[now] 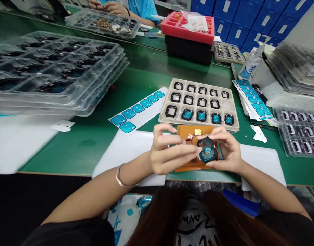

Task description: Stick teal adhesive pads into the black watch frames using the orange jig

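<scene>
My right hand (229, 150) grips a dark watch-shaped case (208, 154) by its edges, tilted so that its glossy face shows. My left hand (169, 150) reaches across to it, its fingertips at the case's left edge; whether they pinch something small there is hidden. Both hands are over an orange-brown mat (184, 130) with a small yellow-and-white piece (197, 132) on it. Just behind stands a beige tray (160, 118) of black frames, several with blue film in the front row. A white strip of blue stickers (146, 112) lies to the left of the tray.
Stacked clear trays (95, 99) of dark parts fill the left. At the right are a spray bottle (250, 65), more sticker sheets (254, 99) and a clear parts tray (300, 131). A red tray (187, 27) sits on a black box behind. Across the table, a person's hands (112, 7) work.
</scene>
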`<state>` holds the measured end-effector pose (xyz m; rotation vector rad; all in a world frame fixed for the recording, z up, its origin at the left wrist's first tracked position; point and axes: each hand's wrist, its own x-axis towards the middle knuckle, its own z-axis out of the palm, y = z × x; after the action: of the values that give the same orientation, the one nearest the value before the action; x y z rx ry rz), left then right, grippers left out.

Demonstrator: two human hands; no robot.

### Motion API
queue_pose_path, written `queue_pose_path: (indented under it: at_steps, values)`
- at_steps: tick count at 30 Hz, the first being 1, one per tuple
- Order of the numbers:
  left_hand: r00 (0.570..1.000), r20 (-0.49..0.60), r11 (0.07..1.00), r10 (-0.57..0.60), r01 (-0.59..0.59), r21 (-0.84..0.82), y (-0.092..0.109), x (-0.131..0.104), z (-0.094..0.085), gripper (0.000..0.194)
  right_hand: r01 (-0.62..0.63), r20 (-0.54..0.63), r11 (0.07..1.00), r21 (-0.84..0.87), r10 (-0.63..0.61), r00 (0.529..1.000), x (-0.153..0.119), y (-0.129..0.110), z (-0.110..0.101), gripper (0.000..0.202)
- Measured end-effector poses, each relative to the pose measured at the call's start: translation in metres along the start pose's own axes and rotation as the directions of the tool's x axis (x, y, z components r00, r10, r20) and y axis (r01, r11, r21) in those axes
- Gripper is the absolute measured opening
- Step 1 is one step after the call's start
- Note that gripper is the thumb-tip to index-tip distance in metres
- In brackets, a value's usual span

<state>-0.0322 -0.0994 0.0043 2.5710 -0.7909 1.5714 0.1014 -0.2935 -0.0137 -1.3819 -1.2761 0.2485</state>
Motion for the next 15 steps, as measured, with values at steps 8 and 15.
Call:
queue_pose_path:
  at_steps: [8,15]
  values:
    - [0.999,-0.031,0.991,-0.009,0.005,-0.134,0.004,0.003,0.009,0.01,0.037,-0.01,0.999,-0.035,-0.038,0.999,0.003,-0.001,0.001,0.052]
    - [0.973,0.003,0.967,-0.232,0.231,-0.107,-0.001,0.001,0.021,0.04,-0.135,0.107,0.981,0.139,0.121,0.987,0.004,0.001,-0.004,0.055]
